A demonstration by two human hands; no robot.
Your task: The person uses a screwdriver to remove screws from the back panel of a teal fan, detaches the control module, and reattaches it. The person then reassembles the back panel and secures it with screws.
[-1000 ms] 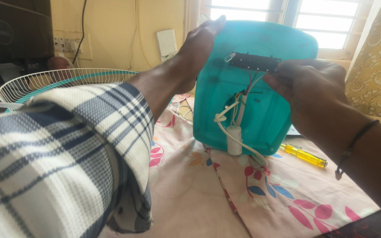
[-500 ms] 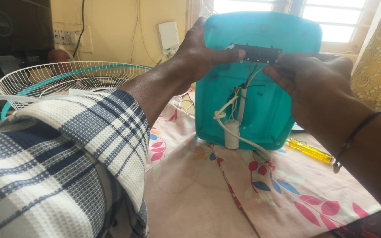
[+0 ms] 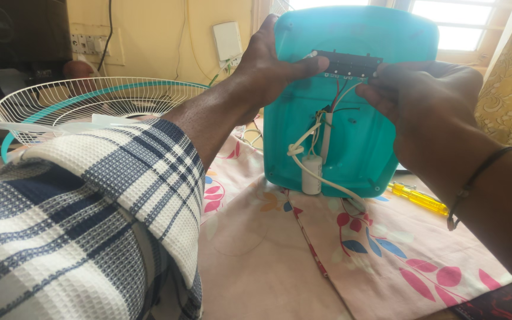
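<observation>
Since a second ago we have drawn nearer to the turquoise fan base [image 3: 351,118], and our left hand [image 3: 271,74] has slid along its upper edge so the thumb now presses on the end of the black switch strip [image 3: 351,64]. That base stands tilted on its lower edge on the flowered cloth [image 3: 339,255] that covers the counter, its hollow underside turned toward us.

Our left hand clamps the base's top left edge, fingers behind, thumb in front. Our right hand [image 3: 428,98] closes on the right end of the black strip; its fingertips pinch there, though we cannot tell how firmly. Thin red, black and white wires [image 3: 336,98] run from the strip down into the middle of the shell, where a white cord [image 3: 321,175] is knotted and a small white cylinder [image 3: 312,175] hangs beside it.

We judge that we are working the switch strip at its seat in the base, with both ends held. A next move here would call for even pressure on both ends and slack kept in the wires so none gets pulled.

A yellow screwdriver [image 3: 417,198] lies on the cloth just right of the base. A white wire fan guard [image 3: 84,104] rests well to the left.
</observation>
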